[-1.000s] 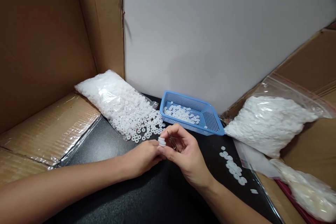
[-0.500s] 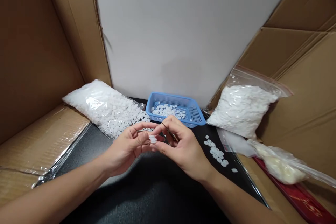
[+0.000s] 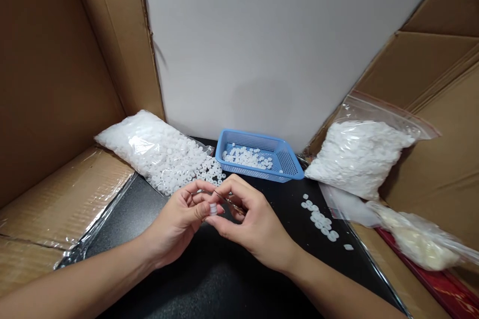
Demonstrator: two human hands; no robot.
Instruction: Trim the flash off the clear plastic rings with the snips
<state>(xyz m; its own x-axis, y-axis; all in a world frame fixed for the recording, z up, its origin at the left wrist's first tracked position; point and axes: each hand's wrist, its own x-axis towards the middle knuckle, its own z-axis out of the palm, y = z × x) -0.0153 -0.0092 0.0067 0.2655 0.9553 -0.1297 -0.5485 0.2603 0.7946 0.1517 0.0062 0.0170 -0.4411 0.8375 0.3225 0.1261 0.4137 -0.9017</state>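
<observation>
Ring stack [image 3: 213,208] sits lower now | left hand [image 3: 183,219] pinches it | right hand [image 3: 256,229] at 3 o'clock grips pin [image 3: 224,198], axis 10–4

Left hand [image 3: 178,223] & right hand [image 3: 256,230] both bare — forearms bare too, up to frame edge.
</observation>
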